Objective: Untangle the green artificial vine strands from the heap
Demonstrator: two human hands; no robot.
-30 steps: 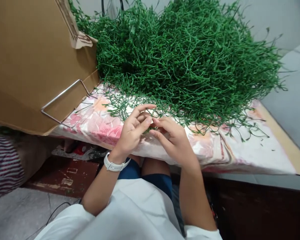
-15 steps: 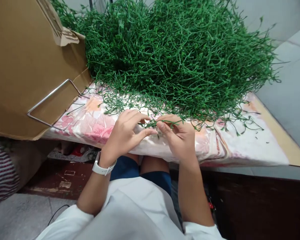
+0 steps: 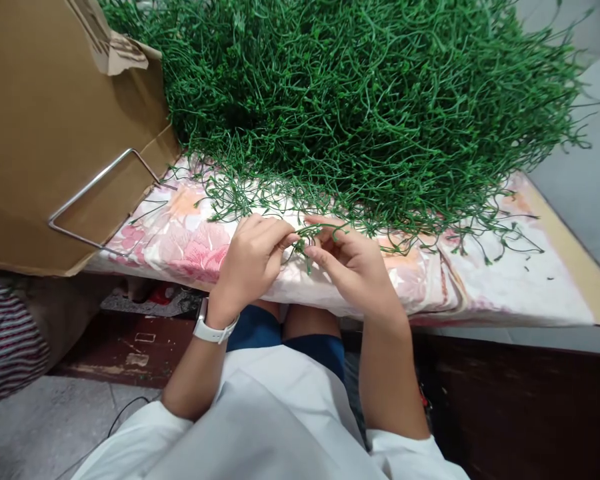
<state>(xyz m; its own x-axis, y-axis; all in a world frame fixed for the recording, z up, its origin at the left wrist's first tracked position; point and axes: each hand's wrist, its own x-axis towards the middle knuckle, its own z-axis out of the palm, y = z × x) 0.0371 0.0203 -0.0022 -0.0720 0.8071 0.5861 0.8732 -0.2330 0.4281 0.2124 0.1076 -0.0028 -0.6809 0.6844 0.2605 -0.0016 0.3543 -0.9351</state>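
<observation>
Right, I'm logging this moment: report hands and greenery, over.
Left hand pinching green sprig. Right hand at same sprig, grip unclear. Green pile just beyond both, cardboard off left.

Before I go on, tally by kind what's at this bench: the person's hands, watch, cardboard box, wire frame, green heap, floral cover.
Hands (left hand, right hand): 2
White-strapped watch: 1
Cardboard box: 1
Metal wire frame: 1
Heap of green stems: 1, stems too tangled to count
Floral cover: 1
Total: 7
</observation>
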